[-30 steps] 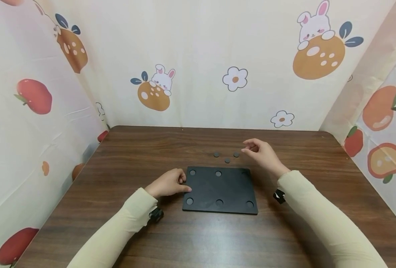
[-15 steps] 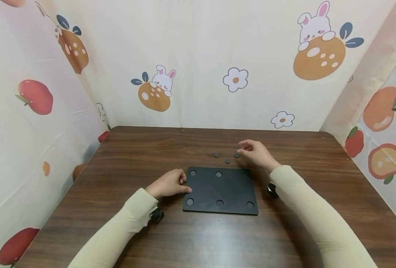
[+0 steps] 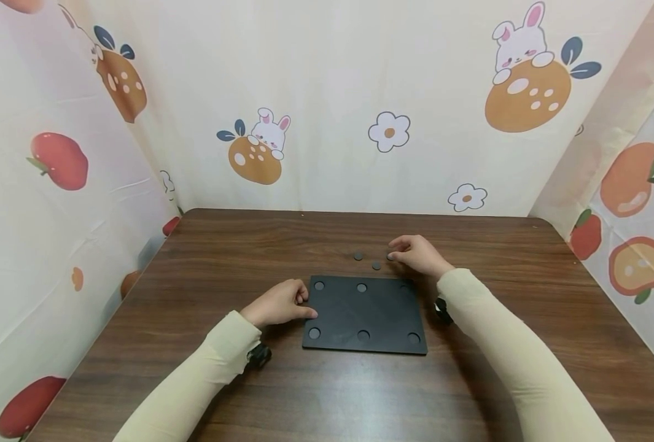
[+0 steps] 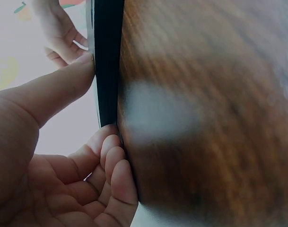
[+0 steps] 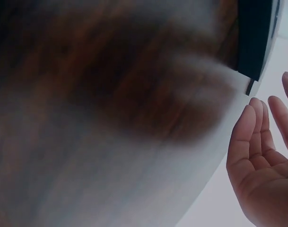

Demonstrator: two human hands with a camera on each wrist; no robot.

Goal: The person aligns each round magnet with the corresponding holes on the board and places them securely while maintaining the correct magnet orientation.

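Observation:
A flat black rectangular board (image 3: 365, 313) with several round recesses lies on the brown table. My left hand (image 3: 281, 302) holds the board's left edge, thumb over the edge and the other fingers curled at its side, as the left wrist view also shows. Beyond the board are small dark round discs: one on the left (image 3: 358, 256), one nearer the board (image 3: 376, 266), and a third (image 3: 390, 256) partly covered by my right fingertips. My right hand (image 3: 419, 254) reaches over that third disc with thumb and fingers apart. In the right wrist view, its fingers (image 5: 240, 137) are fairly straight.
The wood-grain table (image 3: 238, 245) ends at a patterned curtain (image 3: 327, 159) at the back, with more printed cloth on both sides. A dark wrist camera (image 3: 260, 355) sits under the left sleeve, another (image 3: 443, 311) under the right.
My right hand has moved left and slightly down onto the rightmost disc, which its fingertips now partly cover. The left hand, the board and the other discs have stayed put.

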